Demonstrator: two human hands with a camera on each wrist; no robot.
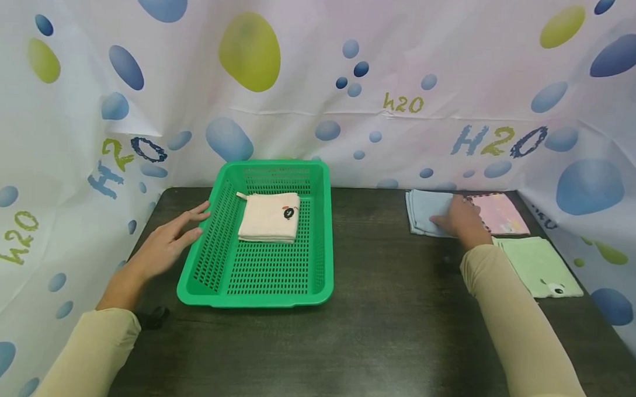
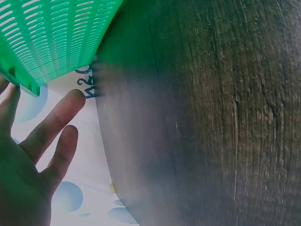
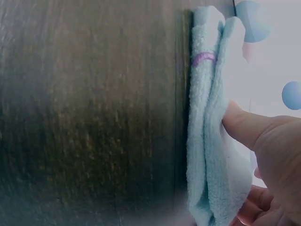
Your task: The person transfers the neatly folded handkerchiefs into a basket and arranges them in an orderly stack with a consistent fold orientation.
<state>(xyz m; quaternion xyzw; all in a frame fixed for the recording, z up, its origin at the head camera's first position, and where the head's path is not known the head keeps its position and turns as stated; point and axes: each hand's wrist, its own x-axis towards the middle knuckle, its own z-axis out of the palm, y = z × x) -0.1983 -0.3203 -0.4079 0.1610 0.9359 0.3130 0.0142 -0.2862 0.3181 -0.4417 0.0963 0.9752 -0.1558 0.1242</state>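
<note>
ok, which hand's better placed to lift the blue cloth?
Right, I'd say. The right hand is on the blue cloth; the left hand is well away, at the green basket's left side.

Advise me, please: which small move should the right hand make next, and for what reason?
I would probably squeeze the thumb and fingers of the right hand together on the light-blue folded cloth before any lifting. The right wrist view shows the thumb against the cloth and the fingers at its edge, but its folds gape slightly, so a loose hold might let one slip.
</note>
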